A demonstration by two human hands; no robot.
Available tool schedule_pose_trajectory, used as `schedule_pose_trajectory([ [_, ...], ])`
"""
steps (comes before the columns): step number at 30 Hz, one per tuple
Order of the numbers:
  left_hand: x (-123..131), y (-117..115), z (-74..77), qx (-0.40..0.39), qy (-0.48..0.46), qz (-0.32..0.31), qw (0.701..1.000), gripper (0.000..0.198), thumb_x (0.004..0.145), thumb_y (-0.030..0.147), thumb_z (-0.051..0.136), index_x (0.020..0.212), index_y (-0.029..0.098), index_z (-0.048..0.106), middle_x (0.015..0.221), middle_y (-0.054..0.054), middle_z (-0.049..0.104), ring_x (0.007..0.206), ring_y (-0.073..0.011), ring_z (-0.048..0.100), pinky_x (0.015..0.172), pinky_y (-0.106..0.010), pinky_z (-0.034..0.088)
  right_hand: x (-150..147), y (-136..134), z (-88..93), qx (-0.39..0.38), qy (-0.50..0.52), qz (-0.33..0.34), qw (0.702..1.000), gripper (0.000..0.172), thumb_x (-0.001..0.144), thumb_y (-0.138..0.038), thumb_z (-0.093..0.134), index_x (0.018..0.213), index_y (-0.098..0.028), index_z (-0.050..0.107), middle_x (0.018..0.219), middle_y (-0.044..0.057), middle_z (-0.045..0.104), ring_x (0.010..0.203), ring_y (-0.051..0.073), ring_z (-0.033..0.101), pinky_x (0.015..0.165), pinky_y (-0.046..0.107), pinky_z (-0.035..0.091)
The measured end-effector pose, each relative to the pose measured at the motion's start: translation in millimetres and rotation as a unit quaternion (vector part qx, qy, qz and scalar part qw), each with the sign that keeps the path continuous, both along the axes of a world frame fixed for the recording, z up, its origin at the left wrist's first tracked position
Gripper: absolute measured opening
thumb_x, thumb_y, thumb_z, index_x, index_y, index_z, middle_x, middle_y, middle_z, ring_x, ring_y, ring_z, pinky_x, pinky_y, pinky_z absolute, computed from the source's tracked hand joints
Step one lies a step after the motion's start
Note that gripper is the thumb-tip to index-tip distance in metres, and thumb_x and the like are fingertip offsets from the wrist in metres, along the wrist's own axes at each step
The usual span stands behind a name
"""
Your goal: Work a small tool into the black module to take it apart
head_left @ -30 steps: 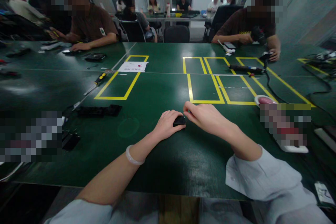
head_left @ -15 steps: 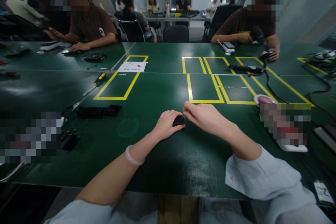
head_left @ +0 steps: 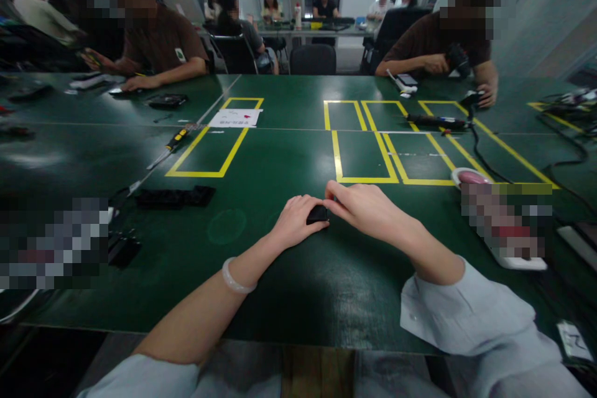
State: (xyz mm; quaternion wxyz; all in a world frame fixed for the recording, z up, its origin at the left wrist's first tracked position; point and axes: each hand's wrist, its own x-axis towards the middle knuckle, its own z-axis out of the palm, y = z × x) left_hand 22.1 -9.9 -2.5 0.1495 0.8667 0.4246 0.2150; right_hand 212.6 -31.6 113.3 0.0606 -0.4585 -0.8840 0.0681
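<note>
Head view — left fingers [head_left: 310,201] clasp a black block [head_left: 316,216] — right fingers [head_left: 333,191] pinched alongside.

Head view. From above the near edge of the green table [head_left: 280,155], my single camera looks forward and down; I have the table's near side at close range, its depth ahead and, beyond its far edge, a dark chair [head_left: 313,61].

Left hand [head_left: 298,224] curves, thumb [head_left: 319,226] extended; right hand [head_left: 368,205] arches, fingertips [head_left: 329,204] gathered near it; both forearms [head_left: 200,314] angle inward.
</note>
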Motion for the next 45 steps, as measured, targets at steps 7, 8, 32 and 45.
schedule_pose_trajectory([
  [7, -0.6, -0.1, 0.7, 0.004, 0.002, -0.003, 1.0, 0.036, 0.084, 0.05, 0.061, 0.105, 0.022, 0.056, 0.1, -0.004, 0.059, 0.098, -0.0239, 0.055, 0.091, -0.04, 0.041, 0.8, 1.2, -2.9, 0.002, 0.007, 0.006, 1.0, 0.021, 0.097, -0.031, 0.035, 0.105, -0.019, 0.049, 0.077, 0.003, 0.066, 0.065, 0.015, 0.059, 0.054, 0.025, 0.024],
  [8, -0.5, 0.0, 0.9, 0.002, 0.002, -0.002, 1.0, 0.036, 0.084, 0.05, 0.061, 0.106, 0.022, 0.056, 0.101, -0.004, 0.06, 0.098, -0.0241, 0.055, 0.091, -0.04, 0.041, 1.1, 0.7, -2.5, 0.001, 0.012, 0.01, 1.0, 0.019, 0.096, -0.029, 0.036, 0.106, -0.019, 0.048, 0.078, 0.002, 0.066, 0.065, 0.015, 0.059, 0.054, 0.025, 0.024],
  [32, -0.5, 0.0, 1.3, 0.0, -0.004, -0.004, 1.0, 0.035, 0.084, 0.05, 0.061, 0.104, 0.022, 0.056, 0.1, -0.004, 0.06, 0.097, -0.0234, 0.054, 0.091, -0.039, 0.041, -0.4, -2.0, 2.2, -0.003, 0.011, 0.004, 1.0, 0.022, 0.098, -0.036, 0.034, 0.101, -0.02, 0.049, 0.076, 0.002, 0.066, 0.064, 0.016, 0.059, 0.054, 0.025, 0.023],
  [45, -0.3, -0.5, 2.0, -0.005, -0.008, -0.001, 1.0, 0.036, 0.083, 0.05, 0.062, 0.106, 0.022, 0.056, 0.102, -0.004, 0.06, 0.098, -0.0241, 0.055, 0.092, -0.041, 0.041, 1.1, -1.7, -0.1, -0.002, 0.026, 0.007, 1.0, 0.017, 0.096, -0.031, 0.037, 0.104, -0.02, 0.048, 0.08, 0.002, 0.066, 0.065, 0.015, 0.059, 0.054, 0.024, 0.024],
])
